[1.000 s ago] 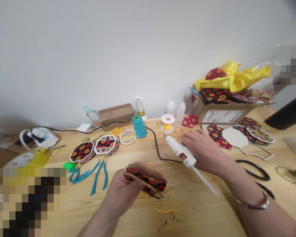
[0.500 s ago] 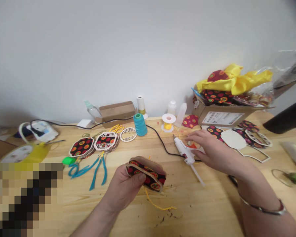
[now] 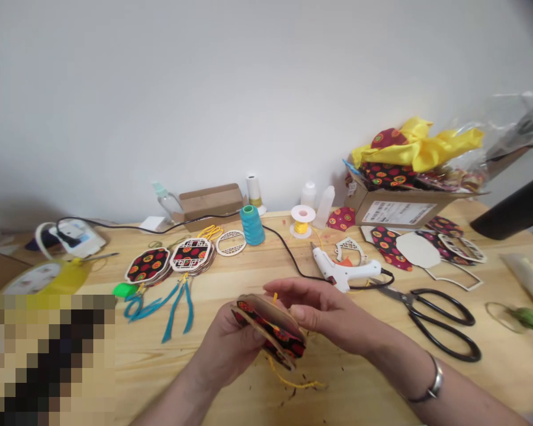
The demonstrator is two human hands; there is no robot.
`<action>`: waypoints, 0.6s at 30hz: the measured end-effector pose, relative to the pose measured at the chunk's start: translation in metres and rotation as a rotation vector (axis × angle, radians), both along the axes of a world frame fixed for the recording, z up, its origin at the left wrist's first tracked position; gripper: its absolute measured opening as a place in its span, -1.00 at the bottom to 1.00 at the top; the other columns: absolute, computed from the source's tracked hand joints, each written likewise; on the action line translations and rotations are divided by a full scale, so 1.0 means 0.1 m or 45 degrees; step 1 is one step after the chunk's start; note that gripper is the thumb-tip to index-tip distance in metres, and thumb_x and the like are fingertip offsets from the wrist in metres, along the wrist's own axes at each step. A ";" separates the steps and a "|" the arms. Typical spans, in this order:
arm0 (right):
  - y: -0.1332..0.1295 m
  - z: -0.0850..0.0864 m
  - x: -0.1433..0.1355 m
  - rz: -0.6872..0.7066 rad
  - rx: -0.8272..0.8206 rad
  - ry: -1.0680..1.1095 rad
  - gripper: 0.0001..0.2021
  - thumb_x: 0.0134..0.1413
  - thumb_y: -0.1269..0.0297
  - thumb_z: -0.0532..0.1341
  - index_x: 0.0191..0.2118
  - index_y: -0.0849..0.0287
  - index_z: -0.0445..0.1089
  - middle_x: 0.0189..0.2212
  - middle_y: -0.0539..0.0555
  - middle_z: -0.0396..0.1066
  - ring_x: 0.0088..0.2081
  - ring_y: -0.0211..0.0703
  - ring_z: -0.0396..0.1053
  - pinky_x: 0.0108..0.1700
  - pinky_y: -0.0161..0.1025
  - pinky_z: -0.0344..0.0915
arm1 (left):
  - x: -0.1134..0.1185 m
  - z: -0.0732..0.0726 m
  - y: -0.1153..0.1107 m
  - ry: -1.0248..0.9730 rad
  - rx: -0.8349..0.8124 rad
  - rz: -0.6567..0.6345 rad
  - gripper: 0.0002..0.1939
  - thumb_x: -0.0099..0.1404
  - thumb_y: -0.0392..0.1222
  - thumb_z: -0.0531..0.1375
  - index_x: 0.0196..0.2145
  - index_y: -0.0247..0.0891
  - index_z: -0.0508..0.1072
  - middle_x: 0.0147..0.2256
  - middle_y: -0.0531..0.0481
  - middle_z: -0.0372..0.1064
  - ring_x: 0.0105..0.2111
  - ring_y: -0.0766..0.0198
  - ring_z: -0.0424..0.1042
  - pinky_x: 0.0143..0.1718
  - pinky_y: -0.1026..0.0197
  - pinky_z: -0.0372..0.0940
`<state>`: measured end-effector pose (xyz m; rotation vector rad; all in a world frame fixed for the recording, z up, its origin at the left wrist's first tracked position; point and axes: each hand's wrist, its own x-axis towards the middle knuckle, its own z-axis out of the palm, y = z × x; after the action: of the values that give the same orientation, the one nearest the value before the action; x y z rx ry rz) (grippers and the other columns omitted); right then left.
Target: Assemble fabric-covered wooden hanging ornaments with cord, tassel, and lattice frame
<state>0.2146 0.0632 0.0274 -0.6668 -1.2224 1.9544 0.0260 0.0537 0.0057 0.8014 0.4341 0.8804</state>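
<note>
Head view, left hand (image 3: 235,337) and right hand (image 3: 324,310) both grasping patterned fabric piece (image 3: 273,328)

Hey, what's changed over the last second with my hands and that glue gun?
The right hand let go of the glue gun, which now lies on the table, and moved left and nearer you to touch the patterned piece. The left hand still holds that piece; the blue thread stayed put.

Along your pale, plain wall (image 3: 204,106)
At your left sits a white plastic power unit (image 3: 82,236); further along, a clear spray bottle with a pale green top (image 3: 166,198) stands beside a low, open brown cardboard box (image 3: 213,204). You have two whitish plastic bottles (image 3: 326,207) farther right, and a thick black cylinder (image 3: 515,204) slants at your far right.
</note>
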 end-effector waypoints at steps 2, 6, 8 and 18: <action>0.01 0.02 0.01 0.048 -0.042 0.037 -0.54 -0.03 0.09 0.35 0.01 0.14 0.38 -0.21 0.03 0.43 -0.20 -0.29 0.36 -0.08 -0.24 0.27 | 0.01 0.01 0.00 0.003 0.005 0.006 -0.82 0.12 -0.28 0.35 -0.26 -0.29 0.59 -0.35 -0.06 0.55 -0.36 0.24 0.54 -0.29 0.26 0.44; 0.02 0.05 -0.01 0.120 -0.105 0.022 -0.55 -0.10 0.10 0.38 -0.07 0.19 0.42 -0.23 0.03 0.41 -0.24 -0.29 0.34 -0.18 -0.29 0.26 | 0.02 0.02 0.00 0.041 -0.012 0.029 -0.78 0.11 -0.28 0.36 -0.23 -0.27 0.59 -0.25 -0.11 0.55 -0.35 0.21 0.55 -0.26 0.20 0.44; 0.02 0.03 -0.02 0.094 -0.152 -0.009 -0.60 -0.14 0.14 0.41 -0.16 0.22 0.44 -0.32 0.00 0.42 -0.35 -0.33 0.32 -0.30 -0.34 0.23 | 0.02 0.00 -0.01 0.053 -0.010 0.066 -0.79 0.09 -0.30 0.36 -0.25 -0.24 0.60 -0.16 -0.11 0.53 -0.32 0.19 0.55 -0.26 0.17 0.45; 0.06 -0.07 0.00 -0.088 -0.366 -0.176 -0.70 -0.30 0.22 0.44 -0.35 0.27 0.55 -0.61 -0.05 0.38 -0.65 -0.48 0.03 -0.58 -0.38 -0.09 | 0.06 -0.03 -0.01 0.198 0.101 0.006 -0.81 0.19 -0.22 0.30 -0.21 -0.27 0.59 -0.30 -0.12 0.58 -0.34 0.15 0.55 -0.28 0.16 0.43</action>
<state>0.2147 0.0694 0.0200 -0.9909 -0.9905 2.0740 0.0318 0.0527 0.0027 0.9461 0.5400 0.8467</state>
